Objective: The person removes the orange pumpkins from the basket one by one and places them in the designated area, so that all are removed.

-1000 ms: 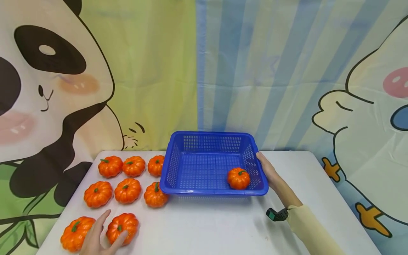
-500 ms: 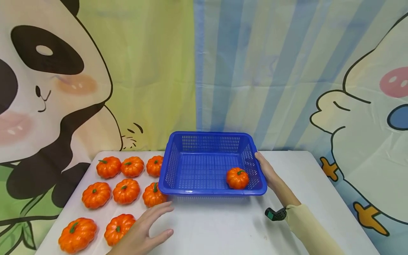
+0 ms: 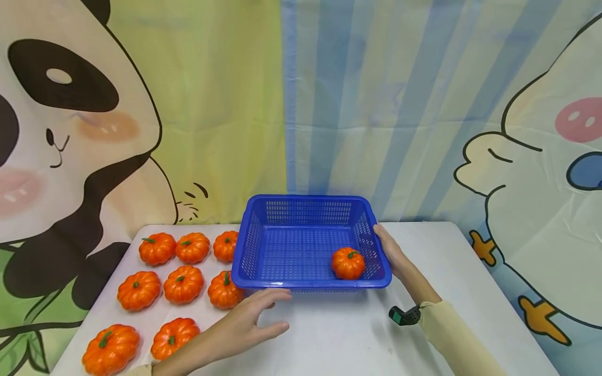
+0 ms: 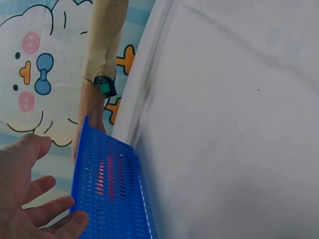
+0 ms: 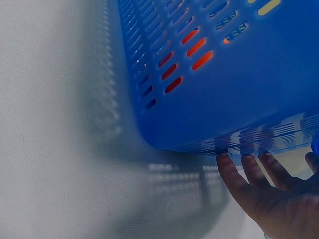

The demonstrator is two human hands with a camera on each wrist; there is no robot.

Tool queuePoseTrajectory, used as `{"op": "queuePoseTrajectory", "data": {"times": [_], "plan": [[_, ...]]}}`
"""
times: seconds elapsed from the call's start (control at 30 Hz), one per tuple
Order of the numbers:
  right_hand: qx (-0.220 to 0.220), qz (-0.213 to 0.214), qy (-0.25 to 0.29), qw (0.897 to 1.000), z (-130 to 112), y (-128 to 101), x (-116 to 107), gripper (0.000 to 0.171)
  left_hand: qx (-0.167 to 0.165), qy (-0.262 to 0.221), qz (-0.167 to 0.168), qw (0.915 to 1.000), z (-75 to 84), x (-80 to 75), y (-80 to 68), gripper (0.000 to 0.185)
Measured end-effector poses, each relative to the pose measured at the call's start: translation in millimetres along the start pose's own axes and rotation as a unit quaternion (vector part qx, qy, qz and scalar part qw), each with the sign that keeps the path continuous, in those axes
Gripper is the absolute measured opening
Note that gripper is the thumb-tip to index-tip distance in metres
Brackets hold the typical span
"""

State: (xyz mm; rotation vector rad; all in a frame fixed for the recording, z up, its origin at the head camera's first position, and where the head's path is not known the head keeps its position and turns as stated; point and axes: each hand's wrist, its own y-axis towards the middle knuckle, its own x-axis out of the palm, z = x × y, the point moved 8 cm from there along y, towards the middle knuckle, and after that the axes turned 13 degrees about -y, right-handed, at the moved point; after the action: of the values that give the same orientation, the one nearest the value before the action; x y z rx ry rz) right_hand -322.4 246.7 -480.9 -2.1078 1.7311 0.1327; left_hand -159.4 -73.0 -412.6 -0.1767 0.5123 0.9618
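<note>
Basket (image 3: 305, 243) steadied by flat right hand (image 3: 392, 254) at its side; left hand (image 3: 246, 321), grip wide and empty, nears its front rim.

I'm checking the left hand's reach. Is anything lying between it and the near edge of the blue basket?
Nothing visible does. The left hand hovers open by the basket front rim, with only bare table between them.

One pumpkin (image 3: 348, 263) lies in the basket (image 3: 301, 284) on the table (image 3: 338, 334); eight pumpkins (image 3: 183, 283) lie left of it.
</note>
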Motion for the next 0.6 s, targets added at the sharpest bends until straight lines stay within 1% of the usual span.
{"op": "queuePoseTrajectory", "data": {"times": [0.07, 0.17, 0.23, 0.3, 0.37, 0.43, 0.53, 0.6], "plan": [[0.001, 0.001, 0.001, 1.000, 0, 0, -1, 0.067, 0.003, 0.003, -0.007, 1.0000, 1.3, 2.9, 3.0, 0.047], [-0.001, -0.003, -0.002, 1.000, -1, 1, -1, 0.066, 0.022, 0.000, -0.010, 0.9997, 6.7, 4.6, 9.2, 0.047], [-0.002, -0.003, -0.003, 1.000, -1, 1, -2, 0.067, 0.038, -0.010, -0.012, 0.9991, 12.5, 4.3, 17.2, 0.047], [-0.001, -0.003, -0.006, 1.000, -1, 1, -3, 0.068, 0.046, -0.014, -0.017, 0.9987, 18.4, 2.8, 30.2, 0.048], [0.001, -0.002, -0.006, 1.000, -1, 1, -4, 0.068, 0.042, -0.002, -0.022, 0.9989, 23.3, -0.3, 48.9, 0.051], [0.003, -0.001, -0.007, 1.000, 0, 1, -4, 0.069, 0.026, 0.019, -0.030, 0.9990, 25.7, -4.8, 72.2, 0.053], [0.001, -0.007, -0.005, 1.000, -1, 0, -2, 0.068, 0.006, 0.063, -0.042, 0.9971, 24.2, -13.8, 114.6, 0.057], [-0.003, -0.009, -0.003, 1.000, -1, 0, 0, 0.068, 0.003, 0.092, -0.045, 0.9947, 21.6, -22.4, 145.1, 0.057]]}}
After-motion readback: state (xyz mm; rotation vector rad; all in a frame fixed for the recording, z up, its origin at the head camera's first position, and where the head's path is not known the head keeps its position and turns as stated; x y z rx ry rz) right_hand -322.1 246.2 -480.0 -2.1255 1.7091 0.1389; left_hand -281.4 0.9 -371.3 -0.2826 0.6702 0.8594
